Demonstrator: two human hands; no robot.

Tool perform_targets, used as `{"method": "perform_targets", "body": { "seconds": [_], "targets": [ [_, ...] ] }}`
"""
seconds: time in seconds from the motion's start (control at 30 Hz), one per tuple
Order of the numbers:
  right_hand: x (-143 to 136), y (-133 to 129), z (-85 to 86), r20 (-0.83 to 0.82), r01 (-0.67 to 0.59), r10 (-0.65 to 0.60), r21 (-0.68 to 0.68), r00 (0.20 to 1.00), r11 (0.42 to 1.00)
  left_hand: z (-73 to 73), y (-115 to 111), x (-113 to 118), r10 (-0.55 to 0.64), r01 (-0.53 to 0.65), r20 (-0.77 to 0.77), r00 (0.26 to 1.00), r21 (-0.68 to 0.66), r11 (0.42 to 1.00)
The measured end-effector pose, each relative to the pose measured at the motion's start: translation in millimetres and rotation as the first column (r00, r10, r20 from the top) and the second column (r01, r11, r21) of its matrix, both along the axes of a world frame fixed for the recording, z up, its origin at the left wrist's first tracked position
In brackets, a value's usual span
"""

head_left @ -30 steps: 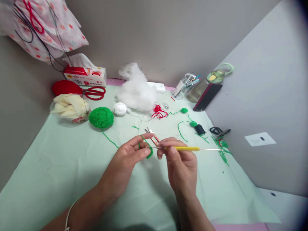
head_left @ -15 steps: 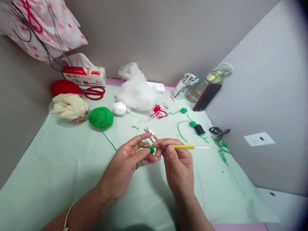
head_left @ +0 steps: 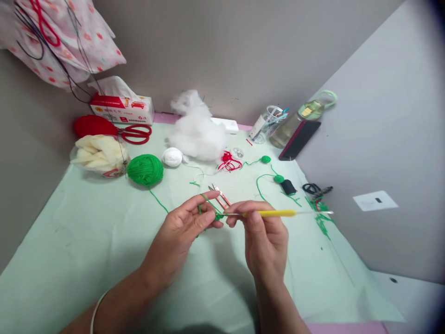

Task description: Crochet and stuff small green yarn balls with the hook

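Note:
Between thumb and fingers, my left hand [head_left: 187, 225] pinches a small green crochet piece [head_left: 218, 216]. Green yarn loops around its fingers and runs back to the green yarn ball [head_left: 145, 170]. My right hand [head_left: 266, 236] is closed around the yellow handle of a crochet hook [head_left: 278, 213]. The hook's thin metal end reaches left to the edge of the crochet piece; its other metal end sticks out to the right. Just behind the fingertips lie small thread snips [head_left: 221, 198], partly hidden by my hands.
A white yarn ball [head_left: 172, 157] and fluffy stuffing [head_left: 198, 132] sit at the back. Red-handled scissors [head_left: 136, 134] and a tissue box [head_left: 121, 109] are back left. At right are small green crocheted balls [head_left: 278, 179], a black thread spool [head_left: 288, 187], a bottle [head_left: 288, 130] and a phone [head_left: 299, 140].
My right hand and the crochet hook have moved right, drawing the hook's tip back to the edge of the green piece. My left hand stays nearly in place.

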State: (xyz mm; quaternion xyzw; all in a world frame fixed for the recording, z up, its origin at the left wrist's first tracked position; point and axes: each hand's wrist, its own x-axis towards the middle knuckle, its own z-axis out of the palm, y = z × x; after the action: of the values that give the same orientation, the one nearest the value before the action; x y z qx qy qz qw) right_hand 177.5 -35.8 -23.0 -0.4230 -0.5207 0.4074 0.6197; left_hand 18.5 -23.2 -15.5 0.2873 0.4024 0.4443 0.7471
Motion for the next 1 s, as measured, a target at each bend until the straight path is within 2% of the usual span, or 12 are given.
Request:
{"method": "perform_targets", "body": {
  "seconds": [0.1, 0.23, 0.33, 0.4, 0.47, 0.57, 0.63, 0.7, 0.77, 0.87, 0.93, 1.0],
  "targets": [
    [1.0, -6.6, 1.6, 0.233, 0.037, -0.067, 0.129, 0.97, 0.991, -3.0, -0.4, -0.1, 0.058, -0.051, -0.083, 0.995, 0.089, 0.995],
    [0.2, -11.1, -2.6, 0.507, -0.053, -0.142, 0.351, 0.85, 0.935, -4.1, -2.6, 2.2, 0.113, -0.092, -0.175, 0.978, 0.125, 0.988],
    [-1.7, -11.6, -9.8, 0.67, -0.086, -0.285, 0.463, 0.686, 0.882, -3.6, -5.8, 4.8, 0.111, -0.104, -0.093, 0.99, 0.074, 0.992],
    [-2.9, -11.5, -12.5, 0.695, -0.089, -0.347, 0.509, 0.629, 0.856, -3.3, -6.5, 5.6, 0.038, -0.036, 0.058, 0.998, -0.028, 0.999],
    [-3.6, -11.1, -11.4, 0.636, -0.032, -0.316, 0.473, 0.704, 0.88, -2.5, -5.0, 5.0, -0.035, 0.067, 0.221, 0.975, -0.136, 0.988],
    [-3.6, -8.2, -4.8, 0.32, 0.133, -0.225, 0.284, 0.92, 0.95, -0.3, -0.6, 1.8, -0.033, 0.1, 0.316, 0.948, -0.199, 0.975],
    [-3.5, -4.6, -1.2, 0.096, 0.123, -0.138, 0.144, 0.986, 0.982, 1.6, 0.9, -0.3, -0.003, 0.057, 0.301, 0.954, -0.171, 0.984],
    [-4.4, -1.3, -0.2, 0.008, 0.042, -0.043, 0.071, 0.999, 0.997, 3.1, 0.4, -1.0, -0.007, 0.039, 0.268, 0.963, -0.113, 0.993],
    [-6.4, -0.2, -1.4, 0.057, 0.0, -0.003, 0.056, 0.998, 0.998, 3.4, -1.5, -0.1, -0.012, 0.027, 0.219, 0.976, -0.066, 0.997],
    [-9.7, -3.6, -5.0, 0.261, 0.042, -0.08, 0.147, 0.962, 0.988, 2.0, -4.2, 2.8, 0.018, -0.011, 0.157, 0.987, -0.046, 0.999],
    [-10.1, -7.1, -6.6, 0.429, 0.045, -0.156, 0.257, 0.89, 0.965, 0.7, -4.4, 4.0, 0.02, -0.004, 0.186, 0.982, -0.085, 0.996],
    [-8.0, -8.7, -5.7, 0.512, 0.034, -0.205, 0.324, 0.834, 0.945, -0.3, -2.6, 3.5, 0.0, 0.044, 0.275, 0.961, -0.153, 0.987]
  ]
}}
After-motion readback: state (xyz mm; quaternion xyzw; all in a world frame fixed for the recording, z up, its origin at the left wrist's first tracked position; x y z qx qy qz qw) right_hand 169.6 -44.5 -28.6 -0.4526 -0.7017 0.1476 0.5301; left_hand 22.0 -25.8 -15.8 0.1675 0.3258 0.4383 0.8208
